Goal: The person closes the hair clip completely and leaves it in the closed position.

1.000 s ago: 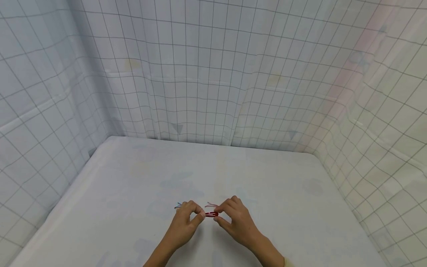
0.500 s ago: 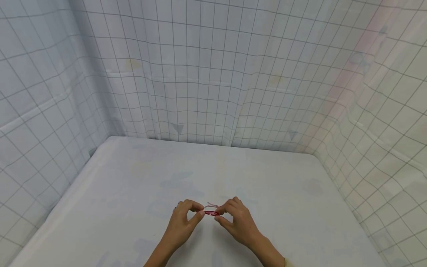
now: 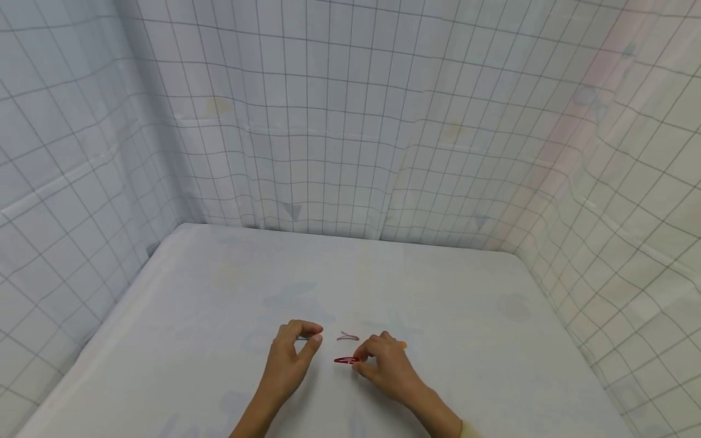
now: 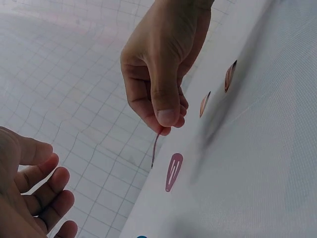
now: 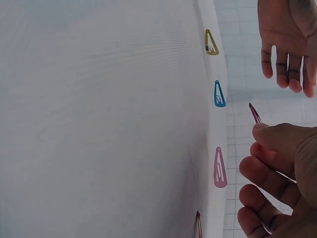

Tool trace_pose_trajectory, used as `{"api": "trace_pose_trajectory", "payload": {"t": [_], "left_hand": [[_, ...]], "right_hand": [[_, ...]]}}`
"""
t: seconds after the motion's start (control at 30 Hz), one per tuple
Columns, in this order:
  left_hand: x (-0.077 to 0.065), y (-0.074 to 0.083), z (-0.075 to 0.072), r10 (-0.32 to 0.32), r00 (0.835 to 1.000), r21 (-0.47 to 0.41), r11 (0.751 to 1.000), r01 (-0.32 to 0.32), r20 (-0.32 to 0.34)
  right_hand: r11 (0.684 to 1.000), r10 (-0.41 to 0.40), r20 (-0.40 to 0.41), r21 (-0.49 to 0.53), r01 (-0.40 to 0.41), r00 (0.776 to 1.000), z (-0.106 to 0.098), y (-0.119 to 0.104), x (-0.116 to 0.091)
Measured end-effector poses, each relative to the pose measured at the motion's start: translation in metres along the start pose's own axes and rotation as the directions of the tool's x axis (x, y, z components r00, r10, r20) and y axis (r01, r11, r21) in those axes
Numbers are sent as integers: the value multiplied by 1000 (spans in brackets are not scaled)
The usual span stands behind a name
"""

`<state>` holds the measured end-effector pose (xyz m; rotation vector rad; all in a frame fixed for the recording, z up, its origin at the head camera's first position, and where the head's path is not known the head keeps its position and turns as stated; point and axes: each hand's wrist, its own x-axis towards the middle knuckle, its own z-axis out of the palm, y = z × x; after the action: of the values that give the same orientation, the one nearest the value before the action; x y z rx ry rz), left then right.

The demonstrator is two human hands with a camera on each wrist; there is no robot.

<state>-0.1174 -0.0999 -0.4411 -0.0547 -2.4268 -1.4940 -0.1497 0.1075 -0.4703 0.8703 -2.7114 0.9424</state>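
A red snap hair clip is pinched at one end between the thumb and fingers of my right hand, held above the white surface. The right wrist view shows the same red hair clip sticking out past the thumb. To its left, my left hand holds nothing, with fingers loosely bent and apart from the clip. Just beyond the hands lies a pink hair clip. A blue hair clip is partly hidden behind my left hand, and an orange clip behind my right.
The white-covered table stretches around the hands. A yellow hair clip lies in a row with the blue and pink ones. Grid-patterned curtains stand at the back and both sides.
My left hand has let go of the red hair clip and moved left. My right hand has turned slightly and brought the clip a little nearer to me, uncovering the orange clip.
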Motion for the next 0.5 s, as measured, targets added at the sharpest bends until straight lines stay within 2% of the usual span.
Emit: {"api": "trace_pose_trajectory", "payload": {"t": [0.23,0.5], "left_hand": [[1,1,-1,-11,1000,-4,1000,12,6],[1,0,-1,-28,999,-11,1000,28,17]], "right_hand": [[995,-36,30,-94,38,999,9,5,0],[990,-51,51,-131,58,997,12,6,0]]}}
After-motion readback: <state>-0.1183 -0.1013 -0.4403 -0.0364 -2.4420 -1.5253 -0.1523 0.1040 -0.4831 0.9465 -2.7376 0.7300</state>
